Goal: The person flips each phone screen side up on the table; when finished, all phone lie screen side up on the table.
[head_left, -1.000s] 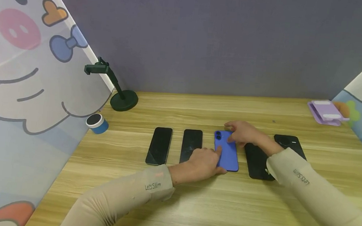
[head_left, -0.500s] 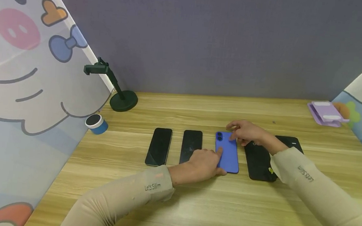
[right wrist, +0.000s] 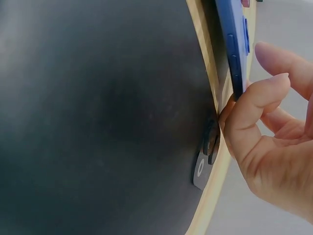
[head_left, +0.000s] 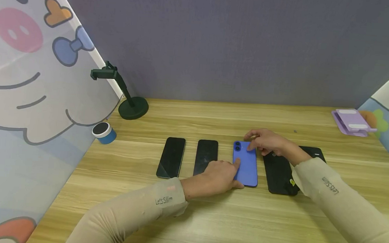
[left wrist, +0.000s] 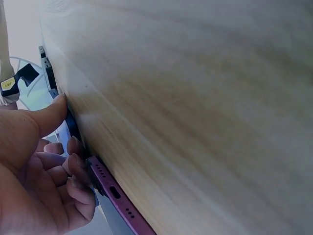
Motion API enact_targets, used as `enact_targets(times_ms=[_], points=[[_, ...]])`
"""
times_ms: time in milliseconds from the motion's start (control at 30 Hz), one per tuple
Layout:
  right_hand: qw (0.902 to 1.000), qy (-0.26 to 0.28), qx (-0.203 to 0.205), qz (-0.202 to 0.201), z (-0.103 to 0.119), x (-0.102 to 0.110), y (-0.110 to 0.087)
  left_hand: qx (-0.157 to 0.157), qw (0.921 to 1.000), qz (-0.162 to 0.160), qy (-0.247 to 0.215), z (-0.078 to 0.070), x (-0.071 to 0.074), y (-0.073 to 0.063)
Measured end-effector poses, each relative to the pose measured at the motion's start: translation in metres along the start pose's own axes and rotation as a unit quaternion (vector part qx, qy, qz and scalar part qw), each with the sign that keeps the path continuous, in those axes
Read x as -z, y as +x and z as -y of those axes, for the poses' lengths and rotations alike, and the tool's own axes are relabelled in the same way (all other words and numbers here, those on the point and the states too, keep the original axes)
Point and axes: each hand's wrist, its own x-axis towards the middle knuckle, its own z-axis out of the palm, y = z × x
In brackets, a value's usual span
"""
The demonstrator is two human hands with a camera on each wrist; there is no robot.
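A blue phone (head_left: 247, 169) lies back up on the table, its cameras at the far left corner. My left hand (head_left: 220, 175) holds its near left corner, index finger on the back by the left edge and thumb at the near edge. My right hand (head_left: 269, 142) grips the far right corner, which also shows between the fingers in the right wrist view. Left of it lie two phones with black screens, one (head_left: 206, 153) partly under my left hand, the other (head_left: 172, 158) farther left. On the right a black phone (head_left: 276, 175) bears a small yellow mark.
Another black phone (head_left: 316, 152) is partly hidden by my right forearm. At the back right sits a purple stand (head_left: 352, 120). A dark green stand (head_left: 133, 109) and a blue jar (head_left: 106, 136) with a black-topped white lid stand at left. A grey partition (head_left: 221, 43) rises behind.
The blue phone has shifted slightly to the right and toward me between both hands. My right hand has moved a little right with it; my left hand has barely moved.
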Motion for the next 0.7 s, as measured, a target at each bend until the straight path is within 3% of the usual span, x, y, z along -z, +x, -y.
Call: enact_targets(times_ms=[533,700], points=[[1.0,0.005,0.003,-0.006,-0.0051,-0.0014,-0.0039,-0.011,0.9992,-0.003,-0.038,0.0025,-0.0033,-0.0019],[0.9995,-0.006,0.009,-0.03,-0.0064,-0.0057,-0.0076,-0.015,0.9992,-0.005,-0.036,0.0039,-0.0034,-0.002]])
